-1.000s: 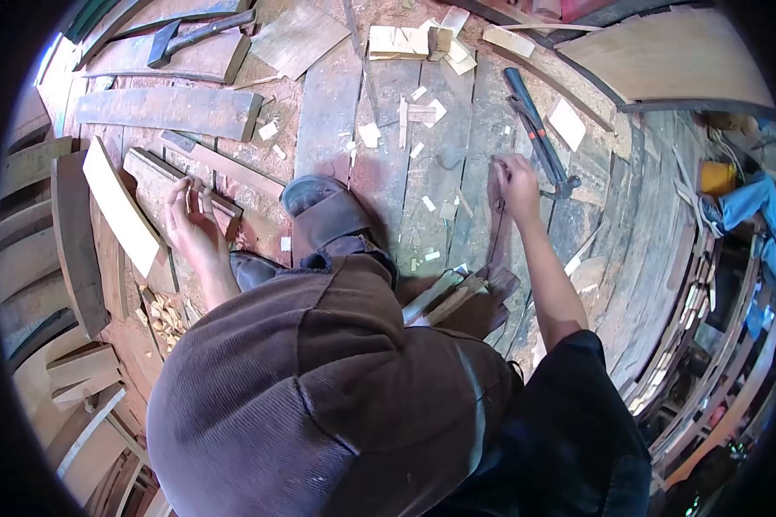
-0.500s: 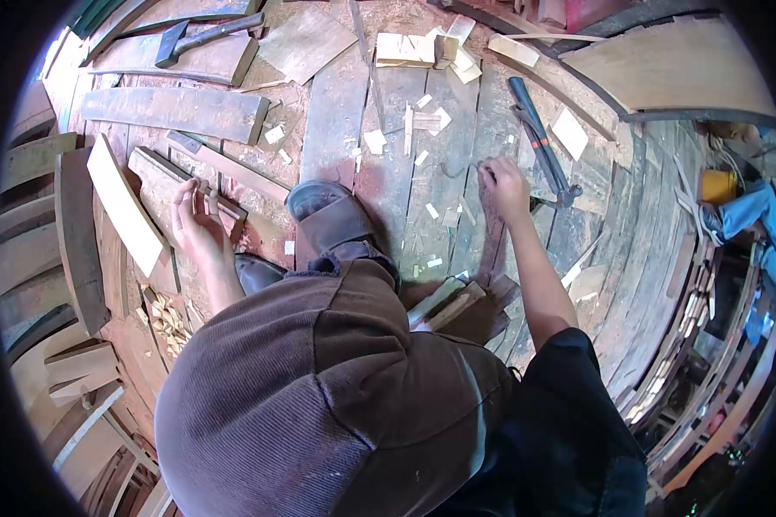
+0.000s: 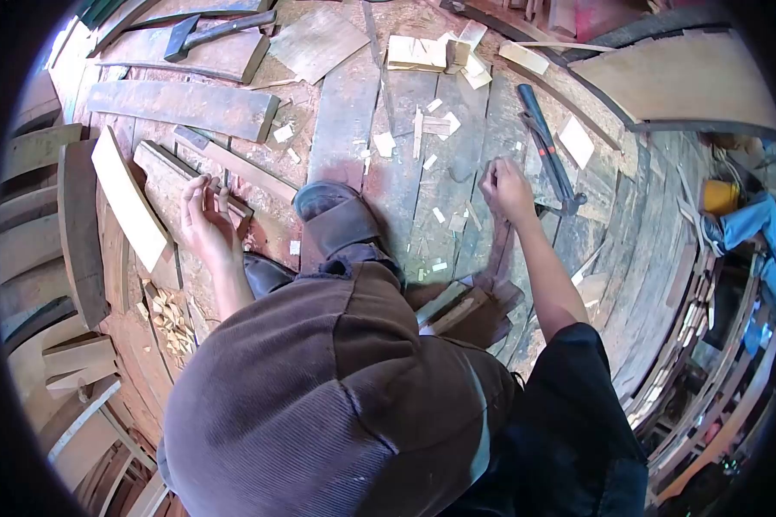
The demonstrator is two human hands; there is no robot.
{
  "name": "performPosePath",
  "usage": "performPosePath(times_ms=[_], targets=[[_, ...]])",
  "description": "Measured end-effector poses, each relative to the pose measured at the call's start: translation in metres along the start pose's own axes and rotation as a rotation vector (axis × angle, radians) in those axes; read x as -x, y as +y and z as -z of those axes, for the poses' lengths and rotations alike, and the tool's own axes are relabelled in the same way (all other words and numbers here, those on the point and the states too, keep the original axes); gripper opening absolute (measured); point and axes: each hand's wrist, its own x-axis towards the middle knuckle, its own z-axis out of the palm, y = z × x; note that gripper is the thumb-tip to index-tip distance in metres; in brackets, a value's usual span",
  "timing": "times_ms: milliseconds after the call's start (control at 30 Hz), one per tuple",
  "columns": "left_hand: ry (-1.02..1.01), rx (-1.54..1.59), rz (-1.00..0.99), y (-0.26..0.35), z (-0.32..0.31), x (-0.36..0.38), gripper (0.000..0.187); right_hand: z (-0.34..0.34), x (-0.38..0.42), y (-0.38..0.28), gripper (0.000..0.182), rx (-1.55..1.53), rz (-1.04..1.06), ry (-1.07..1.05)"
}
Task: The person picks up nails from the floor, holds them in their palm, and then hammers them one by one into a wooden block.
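The left hand [image 3: 205, 226] still presses, fingers spread, on the dark wood strip [image 3: 224, 194] lying on the plank floor [image 3: 345, 112] beside the boot [image 3: 336, 220]. The right hand [image 3: 504, 188] has drawn back slightly from the hammer [image 3: 547, 151], its grip curled shut on something too small to tell.

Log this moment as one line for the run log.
left hand: fingers on dark wood piece | right hand: closed on the plank floor beside clamp tool | boot between hands
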Motion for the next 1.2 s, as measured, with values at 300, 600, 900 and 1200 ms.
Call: performPosePath(times_ms=[300, 600, 900, 1200], targets=[[0.043, -0.008, 0.029, -0.005, -0.004, 0.004, 0.018, -0.013, -0.032, -0.065, 0.012, -0.229, 0.237, -0.108], [0.06, -0.005, 0.032, -0.006, 0.002, 0.001, 0.015, -0.002, -0.037, -0.063, 0.014, -0.218, 0.344, -0.082], [0.028, 0.022, 0.03, -0.007, 0.005, -0.001, 0.015, -0.008, -0.041, -0.06, 0.012, -0.206, 0.419, -0.116], [0.035, 0.013, 0.005, -0.003, 0.001, 0.001, 0.018, -0.016, -0.046, -0.057, 0.012, -0.091, 0.44, -0.081]])
